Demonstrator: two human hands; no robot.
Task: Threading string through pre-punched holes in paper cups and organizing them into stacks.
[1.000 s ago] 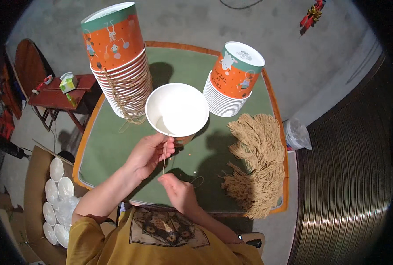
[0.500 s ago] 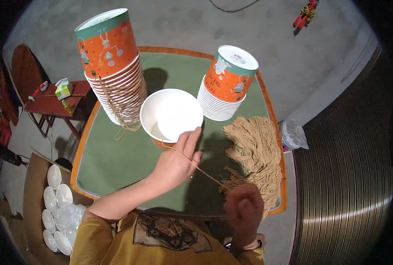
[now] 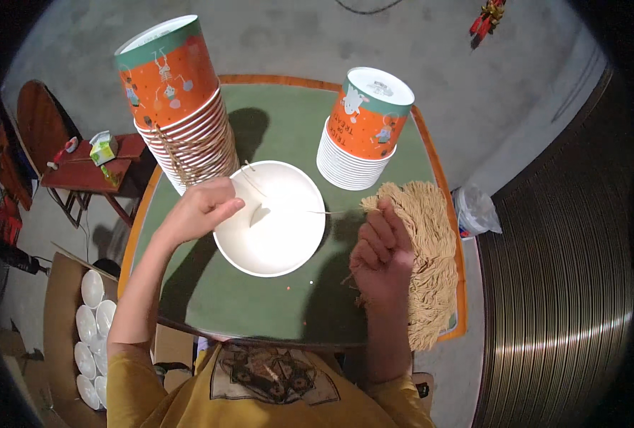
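Observation:
A paper bucket (image 3: pixel 281 246) with a white inside stands mouth up in the middle of the table. My left hand (image 3: pixel 201 210) is closed at its left rim, thumb toward the opening; what it pinches is hidden. Next to these fingers, thin twine ends (image 3: pixel 251 180) stick up over the far-left rim. My right hand (image 3: pixel 382 242) is closed, pinching a strand of twine (image 3: pixel 335 212) that runs left over the bucket's right rim. Beside that hand, a thick bundle of tan twine (image 3: pixel 427 264) lies along the table's right side.
A tall stack of orange and green buckets (image 3: pixel 174 100), with twine loops down its side, stands back left. A shorter bucket stack (image 3: pixel 367 132) is back right. A cardboard box (image 3: pixel 64 314) of white cups sits lower left, below a red bench (image 3: pixel 92 175).
My left hand has gone from the bucket's near rim to its left rim. My right hand has risen from the table's front edge to beside the bundle. The bucket has come nearer.

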